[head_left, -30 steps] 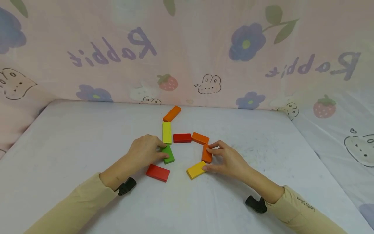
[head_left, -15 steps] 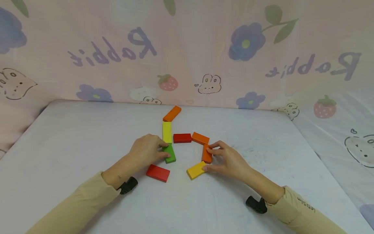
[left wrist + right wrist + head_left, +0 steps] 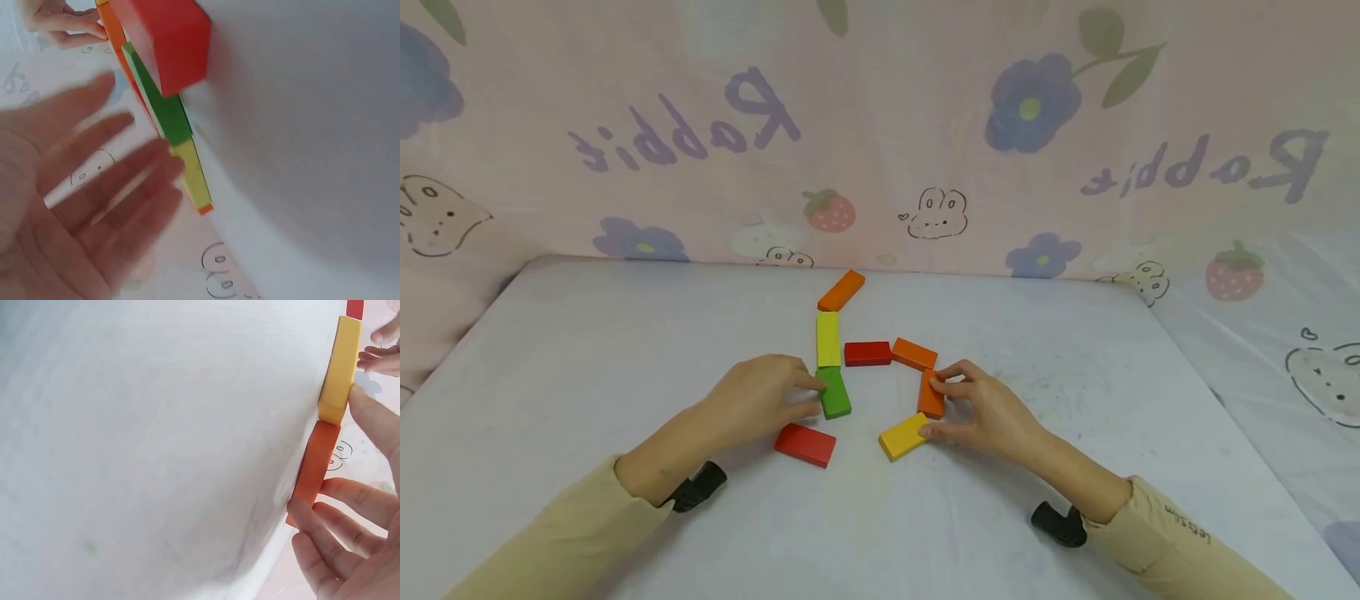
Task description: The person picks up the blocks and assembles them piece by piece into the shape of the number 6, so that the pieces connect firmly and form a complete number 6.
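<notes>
My left hand (image 3: 760, 392) has its fingers spread beside the green block (image 3: 834, 394), fingertips at its left edge; in the left wrist view the fingers (image 3: 112, 169) look straight and hold nothing. A bright yellow block (image 3: 828, 339) meets the far end of the green one. Just nearer than that hand lies a red block (image 3: 806, 444). With its fingertips my right hand (image 3: 988, 412) touches an upright-lying orange block (image 3: 931, 394), while its thumb rests against a golden-yellow block (image 3: 901, 437). The right wrist view shows those fingers on the orange block's (image 3: 315, 459) side.
Beyond the hands lie a dark red block (image 3: 867, 354), an orange block (image 3: 914, 354) touching its right end, and another orange block (image 3: 842, 291) slanted near the back. The white table (image 3: 587, 350) ends at a printed curtain (image 3: 880, 125).
The green block was shifted slightly right and away, its far end coming up to the bright yellow block. My left hand then let go and drew back left. My right hand stayed put.
</notes>
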The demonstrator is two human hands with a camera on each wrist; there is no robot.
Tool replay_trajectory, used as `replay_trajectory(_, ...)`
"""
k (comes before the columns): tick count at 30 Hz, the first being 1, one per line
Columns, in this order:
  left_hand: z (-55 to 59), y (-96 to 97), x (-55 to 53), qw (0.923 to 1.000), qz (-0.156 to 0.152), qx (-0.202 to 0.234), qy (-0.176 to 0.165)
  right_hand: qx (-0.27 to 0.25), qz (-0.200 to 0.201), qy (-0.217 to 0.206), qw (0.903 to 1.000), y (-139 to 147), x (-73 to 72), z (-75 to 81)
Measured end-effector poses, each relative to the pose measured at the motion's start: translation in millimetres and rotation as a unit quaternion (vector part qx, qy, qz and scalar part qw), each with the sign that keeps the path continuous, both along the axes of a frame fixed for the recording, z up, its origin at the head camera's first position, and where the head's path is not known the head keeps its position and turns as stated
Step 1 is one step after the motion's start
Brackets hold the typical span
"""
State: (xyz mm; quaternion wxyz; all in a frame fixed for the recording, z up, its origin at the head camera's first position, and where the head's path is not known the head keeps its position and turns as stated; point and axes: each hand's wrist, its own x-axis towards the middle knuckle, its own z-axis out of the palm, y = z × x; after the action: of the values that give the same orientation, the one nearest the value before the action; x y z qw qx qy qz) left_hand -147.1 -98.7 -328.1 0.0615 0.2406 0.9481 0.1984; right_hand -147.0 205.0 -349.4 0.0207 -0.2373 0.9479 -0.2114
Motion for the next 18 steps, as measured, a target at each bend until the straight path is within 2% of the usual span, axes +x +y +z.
replay_trajectory(3, 0.2, -6.9, 0.5, 0.9987, -0.051, -0.003, 0.004, 0.000, 0.000, -0.001, 1.0000, 0, -0.3, 0.6)
replay_trajectory(6, -1.6, -11.1, -0.2, 0.9964, -0.085, 0.003, -0.009, -0.001, -0.001, -0.002, 1.0000, 0, -0.6, 0.4)
replay_trajectory(12, -4.4, -16.1, -0.4, 0.9920, -0.117, 0.019, -0.042, -0.001, -0.002, -0.004, 1.0000, 0, -1.2, -0.4)
replay_trajectory(18, -5.2, -16.5, -0.4, 0.9882, -0.144, 0.037, -0.039, -0.002, -0.002, -0.005, 1.0000, 0, -1.4, -0.3)
